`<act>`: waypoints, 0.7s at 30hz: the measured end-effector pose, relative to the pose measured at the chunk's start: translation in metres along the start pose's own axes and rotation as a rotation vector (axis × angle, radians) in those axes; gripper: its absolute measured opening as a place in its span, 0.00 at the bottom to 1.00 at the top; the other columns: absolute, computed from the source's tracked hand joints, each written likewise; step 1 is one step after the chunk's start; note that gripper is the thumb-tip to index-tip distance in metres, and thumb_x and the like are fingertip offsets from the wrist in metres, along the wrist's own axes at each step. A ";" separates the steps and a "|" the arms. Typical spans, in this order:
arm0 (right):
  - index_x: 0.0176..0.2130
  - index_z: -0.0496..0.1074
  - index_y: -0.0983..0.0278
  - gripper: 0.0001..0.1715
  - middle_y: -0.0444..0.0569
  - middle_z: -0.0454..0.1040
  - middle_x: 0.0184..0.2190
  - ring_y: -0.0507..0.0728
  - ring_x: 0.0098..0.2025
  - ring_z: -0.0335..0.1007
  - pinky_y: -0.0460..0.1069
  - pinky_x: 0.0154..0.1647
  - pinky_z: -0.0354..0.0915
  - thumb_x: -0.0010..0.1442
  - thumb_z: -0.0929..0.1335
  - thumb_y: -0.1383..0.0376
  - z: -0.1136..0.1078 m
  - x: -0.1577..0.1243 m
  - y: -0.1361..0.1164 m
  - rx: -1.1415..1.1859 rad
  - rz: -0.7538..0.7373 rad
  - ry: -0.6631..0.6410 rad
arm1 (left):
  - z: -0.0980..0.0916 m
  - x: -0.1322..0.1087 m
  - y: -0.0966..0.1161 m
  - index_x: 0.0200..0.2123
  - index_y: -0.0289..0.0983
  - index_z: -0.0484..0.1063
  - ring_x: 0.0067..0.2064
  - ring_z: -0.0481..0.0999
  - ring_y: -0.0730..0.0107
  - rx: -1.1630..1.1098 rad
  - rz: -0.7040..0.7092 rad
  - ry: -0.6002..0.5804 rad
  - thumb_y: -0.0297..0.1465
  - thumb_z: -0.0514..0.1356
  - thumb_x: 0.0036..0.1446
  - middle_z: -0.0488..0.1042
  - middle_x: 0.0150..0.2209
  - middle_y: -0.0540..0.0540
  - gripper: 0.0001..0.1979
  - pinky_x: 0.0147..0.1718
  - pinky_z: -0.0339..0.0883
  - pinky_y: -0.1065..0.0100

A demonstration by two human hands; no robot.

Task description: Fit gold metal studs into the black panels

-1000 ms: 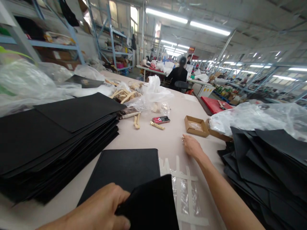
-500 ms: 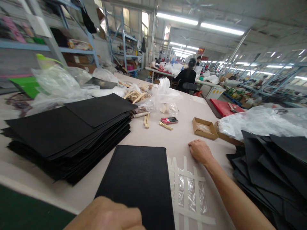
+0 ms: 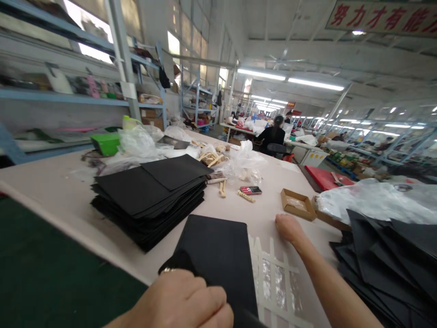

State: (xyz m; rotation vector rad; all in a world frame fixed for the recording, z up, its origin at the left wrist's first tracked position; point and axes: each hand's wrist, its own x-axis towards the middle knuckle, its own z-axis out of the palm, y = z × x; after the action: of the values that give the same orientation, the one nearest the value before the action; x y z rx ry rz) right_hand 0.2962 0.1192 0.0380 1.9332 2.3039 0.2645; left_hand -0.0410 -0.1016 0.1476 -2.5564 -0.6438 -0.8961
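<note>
My left hand [image 3: 187, 300] is at the bottom of the view, its fingers curled in a fist around a dark object that I cannot make out. Part of this dark thing pokes out past the knuckles, with a small gold-coloured bit beside it. Under and beyond the hand lies a flat black panel [image 3: 218, 241] with a stitched-looking edge. Farther right, my right hand [image 3: 288, 228] rests on the table close to a small cardboard tray [image 3: 297, 213]. Its fingers are bent in, and anything inside them is hidden.
A tall stack of black sheets [image 3: 146, 191] stands at left, with more black sheets [image 3: 392, 264] at right. Pale tape strips [image 3: 273, 269] cross clear plastic beside the panel. A red phone [image 3: 251, 190], plastic bags [image 3: 246, 159] and a person [image 3: 273, 136] are farther back.
The view has tilted up and swung left. My left hand has moved right over the panel, and the dark object now shows beside it. My right hand stays near the tray.
</note>
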 end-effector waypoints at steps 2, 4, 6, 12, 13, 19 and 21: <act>0.49 0.67 0.67 0.16 0.52 0.69 0.47 0.57 0.45 0.69 0.57 0.45 0.67 0.62 0.65 0.61 0.001 -0.008 -0.002 0.071 -0.005 0.033 | -0.008 -0.005 0.004 0.30 0.35 0.70 0.21 0.66 0.73 -0.009 0.019 -0.016 0.23 0.46 0.62 0.69 0.20 0.49 0.15 0.20 0.56 0.69; 0.49 0.67 0.66 0.16 0.52 0.69 0.48 0.58 0.46 0.68 0.58 0.46 0.66 0.63 0.65 0.61 0.005 -0.017 -0.004 0.152 0.002 0.062 | -0.011 -0.014 0.008 0.32 0.34 0.70 0.22 0.67 0.72 -0.048 0.024 -0.002 0.24 0.45 0.62 0.71 0.23 0.46 0.15 0.20 0.58 0.69; 0.48 0.67 0.66 0.16 0.52 0.69 0.48 0.58 0.47 0.67 0.58 0.47 0.65 0.63 0.65 0.61 0.009 -0.028 -0.005 0.234 0.018 0.077 | -0.008 -0.022 0.013 0.34 0.34 0.70 0.23 0.67 0.73 -0.076 0.006 0.017 0.23 0.44 0.61 0.72 0.25 0.45 0.14 0.21 0.59 0.70; 0.47 0.68 0.66 0.14 0.51 0.69 0.47 0.58 0.46 0.68 0.58 0.47 0.65 0.62 0.65 0.61 0.001 -0.061 -0.005 0.523 0.106 0.144 | 0.007 -0.039 0.031 0.33 0.35 0.69 0.23 0.67 0.74 -0.052 0.036 0.170 0.28 0.47 0.62 0.72 0.25 0.46 0.12 0.23 0.62 0.71; 0.46 0.68 0.66 0.14 0.51 0.70 0.46 0.57 0.46 0.68 0.57 0.46 0.66 0.62 0.65 0.61 -0.005 -0.067 -0.007 0.587 0.116 0.164 | 0.007 -0.041 0.033 0.33 0.35 0.69 0.23 0.67 0.73 -0.044 0.044 0.185 0.28 0.47 0.62 0.72 0.25 0.45 0.12 0.23 0.61 0.70; 0.45 0.68 0.69 0.20 0.50 0.73 0.33 0.55 0.34 0.71 0.53 0.38 0.68 0.62 0.63 0.56 -0.050 -0.134 -0.065 1.100 0.007 0.120 | -0.012 -0.049 0.040 0.35 0.33 0.71 0.23 0.67 0.72 -0.037 0.100 0.093 0.25 0.48 0.60 0.74 0.28 0.43 0.11 0.20 0.56 0.67; 0.42 0.70 0.68 0.19 0.48 0.73 0.28 0.54 0.30 0.71 0.50 0.35 0.68 0.59 0.65 0.55 -0.065 -0.170 -0.097 1.253 -0.080 0.014 | -0.018 -0.053 0.042 0.35 0.31 0.72 0.23 0.66 0.71 -0.055 0.144 0.061 0.25 0.51 0.57 0.75 0.30 0.43 0.09 0.19 0.53 0.66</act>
State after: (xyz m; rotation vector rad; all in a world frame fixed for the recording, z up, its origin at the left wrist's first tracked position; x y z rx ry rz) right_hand 0.2197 -0.0675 0.0779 2.1109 2.7877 -1.5058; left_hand -0.0647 -0.1604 0.1188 -2.5741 -0.4165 -0.9496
